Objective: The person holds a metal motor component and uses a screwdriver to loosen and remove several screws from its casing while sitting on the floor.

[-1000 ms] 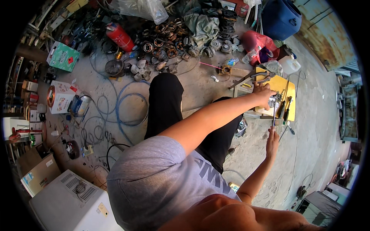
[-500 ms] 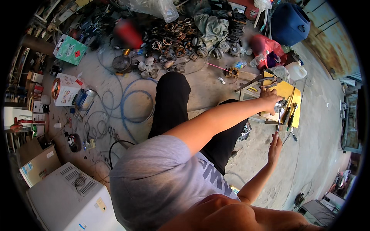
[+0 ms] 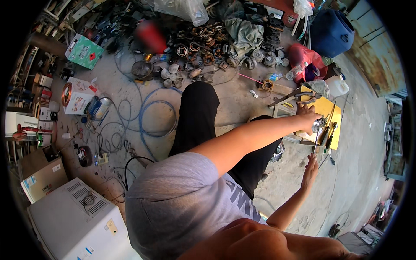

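Note:
My left hand [image 3: 308, 116] is closed on a small grey metal part [image 3: 318, 125], pressing it down on a yellow board [image 3: 324, 106]. Its exact kind is too small to tell. Below it, my right hand [image 3: 310, 170] grips a screwdriver [image 3: 316, 145] whose long thin shaft points up at the part. The handle is hidden in my fingers. Dark-handled hand tools [image 3: 331, 135] lie on the board just right of the part. Large dark pliers [image 3: 307, 96] rest at the board's far left corner.
Old motor parts [image 3: 203, 50] are heaped beyond my knees. A blue hose [image 3: 142, 117] lies coiled on the floor to the left. A blue barrel [image 3: 331, 32], a red bag [image 3: 303, 60] and a white jug [image 3: 337, 86] stand past the board. A white appliance [image 3: 80, 223] sits near left.
The whole view has shifted slightly. Both hands keep nearly the same places at the board, and the screwdriver stays at the metal part.

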Action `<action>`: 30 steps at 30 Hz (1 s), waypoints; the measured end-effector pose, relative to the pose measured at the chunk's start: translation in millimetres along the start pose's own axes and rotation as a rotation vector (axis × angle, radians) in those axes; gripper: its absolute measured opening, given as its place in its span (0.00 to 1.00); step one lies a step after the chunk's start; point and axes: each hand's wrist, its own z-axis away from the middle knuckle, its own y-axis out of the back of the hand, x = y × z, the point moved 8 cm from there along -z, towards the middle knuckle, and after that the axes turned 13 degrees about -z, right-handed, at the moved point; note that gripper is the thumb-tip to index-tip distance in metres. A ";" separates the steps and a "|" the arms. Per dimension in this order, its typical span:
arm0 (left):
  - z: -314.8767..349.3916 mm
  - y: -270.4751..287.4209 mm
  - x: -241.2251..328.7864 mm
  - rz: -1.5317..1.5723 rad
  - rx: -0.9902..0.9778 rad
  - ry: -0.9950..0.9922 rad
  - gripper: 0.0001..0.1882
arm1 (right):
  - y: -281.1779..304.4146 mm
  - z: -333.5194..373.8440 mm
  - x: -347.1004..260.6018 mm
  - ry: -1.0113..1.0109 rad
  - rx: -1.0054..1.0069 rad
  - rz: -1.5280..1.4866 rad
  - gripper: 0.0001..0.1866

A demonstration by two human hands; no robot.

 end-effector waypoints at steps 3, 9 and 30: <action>-0.3 -0.8 -0.1 0.012 0.000 0.008 0.47 | -2.7 4.6 -11.0 0.191 -0.013 0.193 0.20; 0.2 -1.8 -3.4 0.026 0.012 0.017 0.46 | -15.7 16.4 -25.7 0.071 -0.014 0.080 0.18; 0.9 0.9 -0.5 0.008 0.001 0.009 0.46 | -9.5 9.5 -2.1 -0.266 -0.187 -0.414 0.16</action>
